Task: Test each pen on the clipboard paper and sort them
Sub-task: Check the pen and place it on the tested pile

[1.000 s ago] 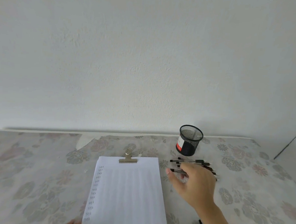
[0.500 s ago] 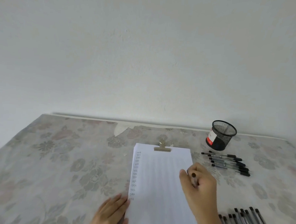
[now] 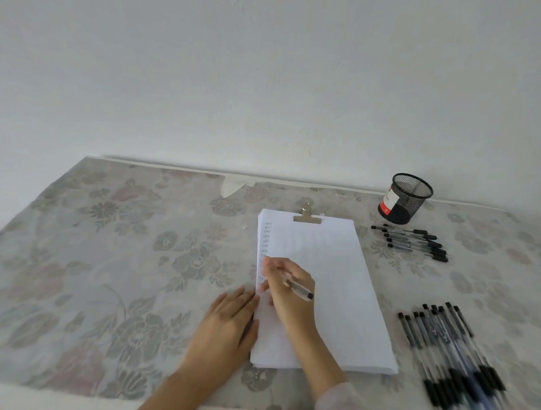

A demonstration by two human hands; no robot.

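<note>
A clipboard with white paper (image 3: 330, 287) lies in the middle of the table, a metal clip (image 3: 307, 216) at its far end. Small pen marks run down the paper's left margin. My right hand (image 3: 285, 285) grips a clear pen (image 3: 300, 290) over that margin, its tip hidden by the fingers. My left hand (image 3: 228, 322) rests flat on the table with fingers straight, touching the paper's left edge. Several capped pens (image 3: 414, 243) lie in a row right of the clip. Another group of several pens (image 3: 447, 348) lies at the near right.
A black mesh pen cup (image 3: 404, 198) with a red and white label stands at the back right near the wall. The table wears a floral cloth (image 3: 117, 259), torn at the far edge. The table's front edge runs along the bottom.
My right hand carried the pen from the row beside the cup across the paper to its left margin. My left hand came further into view and settled against the paper's edge. The view shifted left.
</note>
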